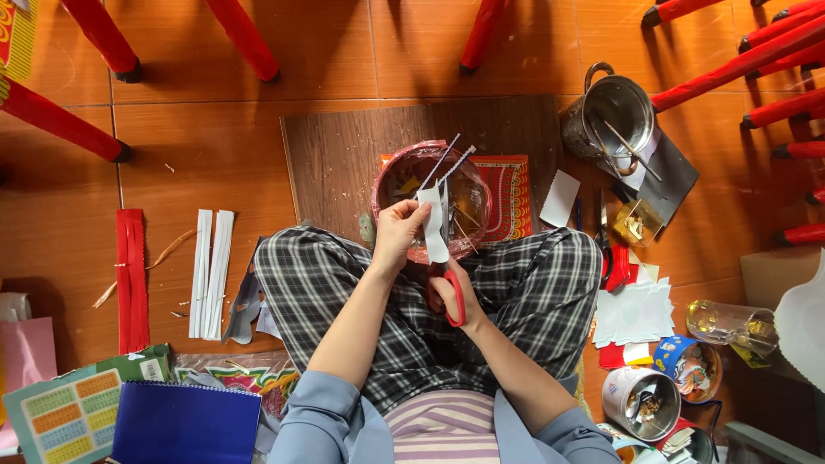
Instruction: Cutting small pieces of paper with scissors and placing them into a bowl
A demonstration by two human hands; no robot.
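One white paper strip [434,225] (narrow, plain) pinched by left hand [397,232], right hand [454,296] gripping red scissors [454,292]

- A person sits cross-legged on the orange tile floor [215,155] in checked trousers.
- The left hand [397,234] pinches a strip of white paper [433,225] by its side.
- The right hand [454,296] has its fingers in red-handled scissors [453,290], and the blades meet the strip.
- Under the hands sits a clear bowl [430,198] with a pink rim, on a brown board [344,155].
- White strips [210,273] and a red strip [131,279] lie on the floor at the left.
- A metal pot [612,116] stands at the right.
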